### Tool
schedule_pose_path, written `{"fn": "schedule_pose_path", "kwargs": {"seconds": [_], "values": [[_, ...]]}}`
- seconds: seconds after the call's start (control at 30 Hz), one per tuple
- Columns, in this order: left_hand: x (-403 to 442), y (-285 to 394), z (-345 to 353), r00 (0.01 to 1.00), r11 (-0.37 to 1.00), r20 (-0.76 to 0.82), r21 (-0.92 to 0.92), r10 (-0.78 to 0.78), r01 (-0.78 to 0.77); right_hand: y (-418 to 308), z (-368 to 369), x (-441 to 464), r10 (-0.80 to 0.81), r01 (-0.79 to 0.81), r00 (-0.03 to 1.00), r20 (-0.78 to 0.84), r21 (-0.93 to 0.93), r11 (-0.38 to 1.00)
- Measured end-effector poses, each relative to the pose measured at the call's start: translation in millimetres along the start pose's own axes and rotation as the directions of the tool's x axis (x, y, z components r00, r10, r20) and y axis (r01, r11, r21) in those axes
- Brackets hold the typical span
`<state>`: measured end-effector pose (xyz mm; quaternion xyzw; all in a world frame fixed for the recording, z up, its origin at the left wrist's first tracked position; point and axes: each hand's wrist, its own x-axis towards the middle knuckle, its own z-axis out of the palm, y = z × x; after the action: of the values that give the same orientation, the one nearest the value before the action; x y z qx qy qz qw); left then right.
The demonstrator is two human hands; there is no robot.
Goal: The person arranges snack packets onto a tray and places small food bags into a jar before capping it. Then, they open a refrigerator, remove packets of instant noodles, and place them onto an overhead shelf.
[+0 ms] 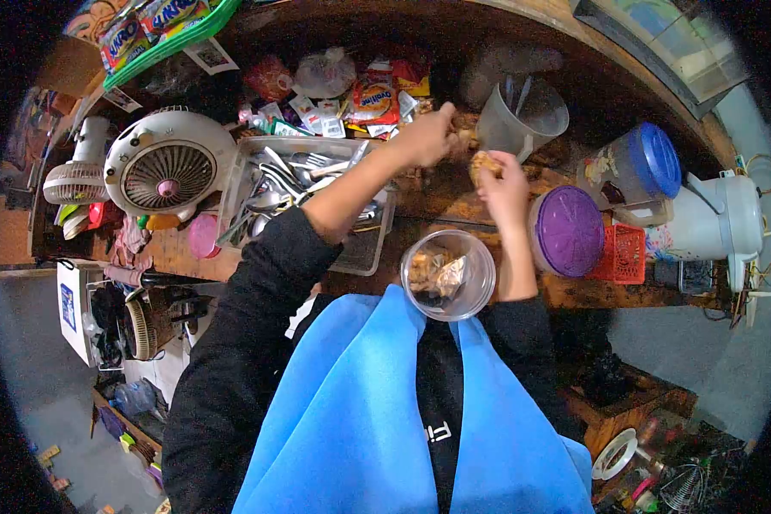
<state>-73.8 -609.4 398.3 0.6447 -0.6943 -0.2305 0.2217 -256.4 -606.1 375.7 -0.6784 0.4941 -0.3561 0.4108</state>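
My right hand [507, 190] is closed on a lumpy golden-brown piece [485, 169] that looks like a snack or a root; its kind is not clear. Above the wooden table, my left hand [428, 139] reaches forward, blurred, so its fingers are hard to read. Just beyond it are brown bits [466, 130] beside a translucent pitcher [522, 120] with utensils in it. Close to my body stands a clear round tub [480, 295] with brown pieces and a crumpled shiny wrapper inside.
Left of my arm is a plastic cutlery tray [351, 261] full of spoons and forks. A white fan [170, 163] stands further left. On the right are a purple-lidded container [567, 230], a red basket [624, 254], a blue-lidded container [655, 161] and a white electric pot [715, 218]. Sachets [373, 101] lie at the back.
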Motion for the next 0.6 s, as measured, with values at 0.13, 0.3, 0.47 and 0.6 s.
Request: {"fn": "schedule_pose_path", "kwargs": {"seconds": [0.13, 0.3, 0.47, 0.6], "values": [[-48, 34, -47, 0.954, 0.845, -0.281, -0.480, 0.107, -0.236, -54, -41, -44, 0.051, -0.057, 0.998, 0.028, 0.663, 0.746], [-139, 100, -81, 0.920, 0.588, -0.380, -0.724, 0.095, -0.360, -103, -70, -102, -0.216, 0.133, 0.976, 0.020, 0.730, 0.670], [-167, 105, -70, 0.831, 0.783, -0.346, -0.309, 0.435, -0.539, -125, -63, -124, -0.194, 0.042, 0.956, 0.218, 0.556, 0.830], [-172, 103, -64, 0.869, 0.863, -0.222, -0.159, 0.443, -0.481, -125, -66, -124, -0.237, 0.099, 0.912, 0.334, 0.381, 0.919]]}}
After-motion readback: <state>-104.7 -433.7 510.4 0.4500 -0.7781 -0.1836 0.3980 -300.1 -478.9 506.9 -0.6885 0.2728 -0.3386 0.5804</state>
